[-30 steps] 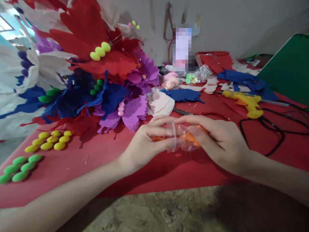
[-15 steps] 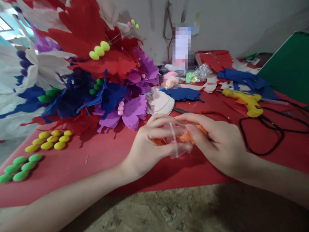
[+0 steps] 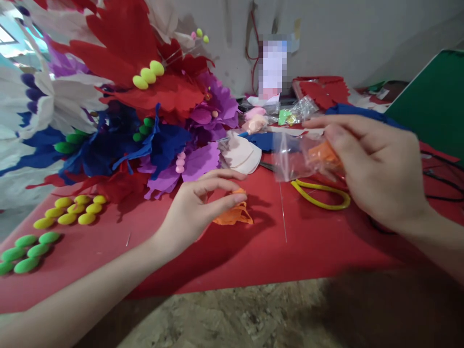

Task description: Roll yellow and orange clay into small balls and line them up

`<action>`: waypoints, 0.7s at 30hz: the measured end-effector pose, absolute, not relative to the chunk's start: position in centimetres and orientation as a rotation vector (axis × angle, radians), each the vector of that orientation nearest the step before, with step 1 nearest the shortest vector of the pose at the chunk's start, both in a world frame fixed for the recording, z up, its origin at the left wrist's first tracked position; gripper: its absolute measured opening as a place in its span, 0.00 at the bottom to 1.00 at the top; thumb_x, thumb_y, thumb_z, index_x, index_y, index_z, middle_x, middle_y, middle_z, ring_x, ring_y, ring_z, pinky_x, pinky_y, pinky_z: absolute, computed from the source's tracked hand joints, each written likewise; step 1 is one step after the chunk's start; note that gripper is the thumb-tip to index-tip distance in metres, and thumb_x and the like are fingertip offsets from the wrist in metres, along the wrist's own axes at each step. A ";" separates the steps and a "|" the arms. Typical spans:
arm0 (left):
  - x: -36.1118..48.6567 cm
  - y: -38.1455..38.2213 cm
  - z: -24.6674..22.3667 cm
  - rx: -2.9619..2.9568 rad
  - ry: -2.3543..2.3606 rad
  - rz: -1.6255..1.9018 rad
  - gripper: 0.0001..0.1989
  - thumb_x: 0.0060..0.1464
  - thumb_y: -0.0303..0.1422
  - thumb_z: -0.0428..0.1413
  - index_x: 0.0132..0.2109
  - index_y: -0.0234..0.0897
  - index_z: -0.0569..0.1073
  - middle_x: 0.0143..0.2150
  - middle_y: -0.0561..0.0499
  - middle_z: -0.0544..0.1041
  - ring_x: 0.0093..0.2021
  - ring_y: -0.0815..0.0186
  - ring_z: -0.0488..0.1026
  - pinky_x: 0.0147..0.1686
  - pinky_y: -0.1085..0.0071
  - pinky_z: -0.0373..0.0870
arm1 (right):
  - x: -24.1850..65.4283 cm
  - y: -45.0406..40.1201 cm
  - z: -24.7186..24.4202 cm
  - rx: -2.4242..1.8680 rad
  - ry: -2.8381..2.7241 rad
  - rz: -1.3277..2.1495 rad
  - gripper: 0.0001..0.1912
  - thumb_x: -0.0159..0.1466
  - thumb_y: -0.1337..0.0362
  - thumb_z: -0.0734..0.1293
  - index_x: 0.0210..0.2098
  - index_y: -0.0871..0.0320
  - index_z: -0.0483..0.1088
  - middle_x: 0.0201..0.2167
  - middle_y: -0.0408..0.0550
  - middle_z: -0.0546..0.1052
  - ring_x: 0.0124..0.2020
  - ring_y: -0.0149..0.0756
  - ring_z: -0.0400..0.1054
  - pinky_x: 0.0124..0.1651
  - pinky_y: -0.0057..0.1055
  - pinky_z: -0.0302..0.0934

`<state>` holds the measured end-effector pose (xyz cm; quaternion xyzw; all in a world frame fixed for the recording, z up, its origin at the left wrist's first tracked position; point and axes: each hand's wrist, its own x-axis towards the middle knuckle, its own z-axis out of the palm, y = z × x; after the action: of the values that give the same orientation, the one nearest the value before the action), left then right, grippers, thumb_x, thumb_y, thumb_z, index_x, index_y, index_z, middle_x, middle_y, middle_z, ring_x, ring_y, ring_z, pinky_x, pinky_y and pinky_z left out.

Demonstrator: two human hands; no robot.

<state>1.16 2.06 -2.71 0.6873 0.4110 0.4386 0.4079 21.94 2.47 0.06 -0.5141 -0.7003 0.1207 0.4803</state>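
Note:
My left hand (image 3: 195,208) pinches a thin, crumpled orange piece (image 3: 235,215) between thumb and fingers, low over the red tabletop. Farther right and higher, my right hand (image 3: 377,164) grips a clear zip-lock bag (image 3: 286,157) by one end. More orange material (image 3: 322,154) shows in or behind the plastic near the right fingertips; I cannot tell how much is inside. Just below the bag lies a yellow loop (image 3: 321,199) on the table.
Fabric flowers in red (image 3: 123,53), blue, white and purple fill the left side. Rows of yellow (image 3: 67,218) and green oval beads (image 3: 27,264) lie at front left. White petals (image 3: 241,153), red cloth pieces (image 3: 322,92) and a green board (image 3: 431,96) stand farther back.
My hands have moved apart. The right hand has carried the bag up and to the right, while the left has shifted left with the crumpled orange piece. The yellow loop has come into view.

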 end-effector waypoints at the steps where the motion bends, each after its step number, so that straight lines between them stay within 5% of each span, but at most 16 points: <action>1: 0.8 2.1 -2.9 1.767 1.054 1.078 0.02 0.46 0.29 0.58 0.29 0.37 0.76 0.40 0.49 0.76 0.43 0.66 0.72 0.45 0.70 0.67 | 22.1 2.7 0.2 -1.282 -1.619 0.374 0.11 0.62 0.66 0.58 0.37 0.60 0.71 0.10 0.35 0.54 0.11 0.25 0.54 0.17 0.22 0.56; 6: -0.5 2.0 -4.5 2.200 1.092 0.822 0.10 0.53 0.31 0.52 0.42 0.35 0.74 0.43 0.46 0.77 0.45 0.63 0.72 0.49 0.62 0.65 | 21.9 3.1 0.1 -1.329 -1.449 0.663 0.09 0.60 0.69 0.60 0.30 0.56 0.72 0.12 0.37 0.57 0.11 0.22 0.53 0.13 0.21 0.52; 13: -1.0 1.2 -5.4 2.820 1.001 0.398 0.19 0.58 0.27 0.39 0.52 0.27 0.66 0.52 0.38 0.69 0.52 0.58 0.67 0.54 0.54 0.60 | 21.7 3.1 -1.4 -1.257 -1.389 1.000 0.10 0.60 0.60 0.62 0.35 0.57 0.71 0.14 0.37 0.58 0.12 0.21 0.52 0.14 0.19 0.52; 18: -0.9 0.7 -4.6 2.821 1.021 0.172 0.24 0.60 0.38 0.39 0.58 0.29 0.58 0.58 0.39 0.63 0.57 0.57 0.61 0.59 0.50 0.47 | 21.0 3.0 -1.7 -1.192 -1.281 1.281 0.11 0.60 0.60 0.60 0.35 0.58 0.71 0.16 0.37 0.60 0.13 0.20 0.49 0.13 0.17 0.50; 21: -0.6 0.6 -3.6 2.596 1.121 0.300 0.31 0.58 0.43 0.41 0.61 0.26 0.49 0.60 0.37 0.59 0.59 0.57 0.58 0.59 0.54 0.48 | 20.6 2.7 -1.8 -1.206 -1.333 1.236 0.11 0.61 0.60 0.58 0.34 0.57 0.70 0.28 0.42 0.70 0.16 0.20 0.56 0.15 0.18 0.54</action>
<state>-0.63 0.57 -3.59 0.9028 0.3898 0.1045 0.1483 20.65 2.66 -1.82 -0.4904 -0.5421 0.5025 0.4616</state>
